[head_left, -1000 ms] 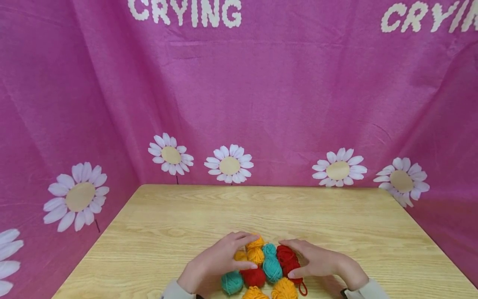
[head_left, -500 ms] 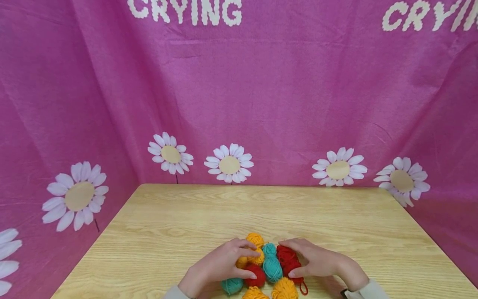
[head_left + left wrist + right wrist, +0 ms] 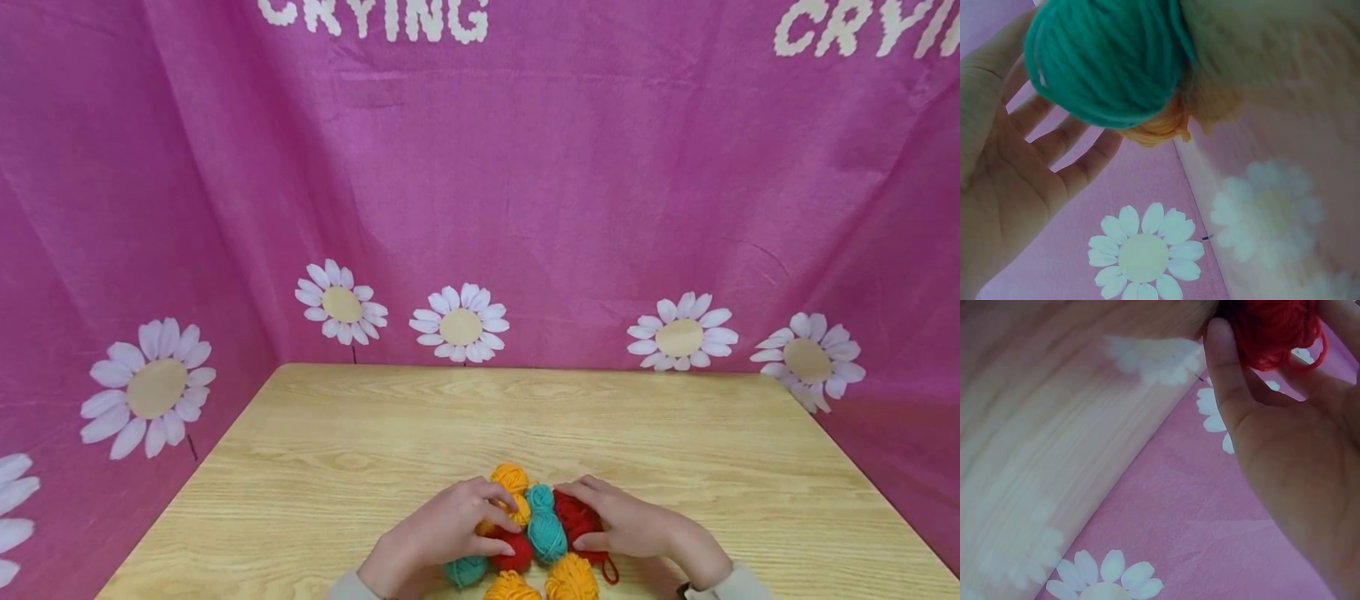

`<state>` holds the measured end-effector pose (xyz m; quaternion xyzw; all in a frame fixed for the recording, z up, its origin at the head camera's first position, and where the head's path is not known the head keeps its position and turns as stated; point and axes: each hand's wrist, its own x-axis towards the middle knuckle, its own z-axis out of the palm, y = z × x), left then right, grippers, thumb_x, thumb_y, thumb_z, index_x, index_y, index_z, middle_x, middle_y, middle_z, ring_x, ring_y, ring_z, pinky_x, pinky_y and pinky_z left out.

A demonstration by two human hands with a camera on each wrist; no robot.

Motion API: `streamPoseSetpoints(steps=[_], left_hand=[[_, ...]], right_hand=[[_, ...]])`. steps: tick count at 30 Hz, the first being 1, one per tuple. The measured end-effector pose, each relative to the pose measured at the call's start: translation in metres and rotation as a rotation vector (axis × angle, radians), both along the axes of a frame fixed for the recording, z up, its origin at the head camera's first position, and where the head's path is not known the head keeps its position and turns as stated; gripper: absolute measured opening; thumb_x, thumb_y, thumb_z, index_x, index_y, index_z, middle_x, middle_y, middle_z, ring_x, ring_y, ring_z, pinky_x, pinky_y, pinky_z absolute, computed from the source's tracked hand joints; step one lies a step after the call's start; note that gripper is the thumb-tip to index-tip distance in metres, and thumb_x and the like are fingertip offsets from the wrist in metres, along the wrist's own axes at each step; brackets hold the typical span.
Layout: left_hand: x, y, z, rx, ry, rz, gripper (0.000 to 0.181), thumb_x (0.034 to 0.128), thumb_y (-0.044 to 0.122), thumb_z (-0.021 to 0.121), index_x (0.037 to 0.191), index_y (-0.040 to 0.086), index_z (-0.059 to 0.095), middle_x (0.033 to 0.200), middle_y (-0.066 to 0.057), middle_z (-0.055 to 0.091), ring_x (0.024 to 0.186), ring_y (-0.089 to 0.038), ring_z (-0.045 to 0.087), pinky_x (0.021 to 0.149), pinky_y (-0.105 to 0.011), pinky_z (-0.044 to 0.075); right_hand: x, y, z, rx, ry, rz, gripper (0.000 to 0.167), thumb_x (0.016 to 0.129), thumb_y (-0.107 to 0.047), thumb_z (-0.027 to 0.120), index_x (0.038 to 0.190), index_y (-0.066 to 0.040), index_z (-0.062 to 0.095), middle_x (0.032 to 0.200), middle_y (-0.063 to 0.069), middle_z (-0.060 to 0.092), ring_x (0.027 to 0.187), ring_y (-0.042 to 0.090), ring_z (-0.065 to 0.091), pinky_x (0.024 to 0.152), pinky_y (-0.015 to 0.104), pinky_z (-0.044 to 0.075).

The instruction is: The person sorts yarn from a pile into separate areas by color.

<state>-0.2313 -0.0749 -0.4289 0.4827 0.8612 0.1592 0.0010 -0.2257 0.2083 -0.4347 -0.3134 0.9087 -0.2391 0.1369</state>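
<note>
Head: yarn balls (image 3: 548,535) bunched on desk (image 3: 360,442) at 6 o'clock; left hand (image 3: 452,525) points toward 2, bent fingers and thumb grasping red ball (image 3: 519,555); right hand (image 3: 636,522), toward 10, grasps red skein (image 3: 576,517). Left wrist: teal ball (image 3: 1107,62) at 11, fingers fanned behind. Right wrist: skein at 1, thumb alongside.

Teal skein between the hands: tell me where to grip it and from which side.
Probably pinch the narrower far end from above: the teal skein tapers there, while the red ball and red skein crowd its sides.
</note>
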Motion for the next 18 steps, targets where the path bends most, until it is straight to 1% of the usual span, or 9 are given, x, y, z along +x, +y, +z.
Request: streamPoseSetpoints(steps=[2, 6, 13, 18], left_hand=[[-0.0001, -0.0001, -0.0001, 0.002, 0.001, -0.001, 0.023, 0.0898, 0.037, 0.069, 0.108, 0.025, 0.077, 0.117, 0.007, 0.068, 0.105, -0.007, 0.059, 0.095, -0.021, 0.05], [-0.0001, 0.0, -0.0008, 0.003, -0.004, -0.004, 0.023, 0.0899, 0.037, 0.068, 0.108, 0.025, 0.077, 0.117, 0.007, 0.068, 0.105, -0.007, 0.058, 0.094, -0.021, 0.05], [-0.0008, 0.0, -0.0011, 0.002, -0.024, 0.003, 0.024, 0.0899, 0.037, 0.068, 0.109, 0.025, 0.076, 0.118, 0.008, 0.068, 0.106, -0.006, 0.058, 0.094, -0.02, 0.05], [-0.001, -0.0001, -0.0019, 0.009, -0.018, -0.002, 0.024, 0.09, 0.038, 0.068, 0.109, 0.025, 0.076, 0.118, 0.007, 0.068, 0.106, -0.007, 0.058, 0.094, -0.02, 0.05]], right_hand=[[-0.0002, -0.0009, -0.0007, -0.007, -0.004, 0.0, 0.063, 0.091, -0.037, 0.067, 0.142, -0.008, 0.045, 0.129, 0.008, 0.051, 0.109, 0.023, 0.054, 0.093, 0.037, 0.051], [0.0004, -0.0015, -0.0017, -0.016, 0.021, 0.021, 0.06, 0.091, -0.033, 0.068, 0.14, -0.007, 0.046, 0.126, 0.007, 0.051, 0.105, 0.02, 0.055, 0.09, 0.031, 0.052], [0.0016, -0.0021, 0.0002, -0.027, 0.041, 0.035, 0.054, 0.091, -0.025, 0.069, 0.138, -0.009, 0.048, 0.124, 0.005, 0.052, 0.105, 0.019, 0.056, 0.091, 0.032, 0.053], [0.0004, -0.0007, 0.0003, -0.056, 0.027, 0.042, 0.051, 0.091, -0.021, 0.069, 0.136, -0.01, 0.048, 0.122, 0.005, 0.051, 0.104, 0.017, 0.054, 0.088, 0.029, 0.052]])
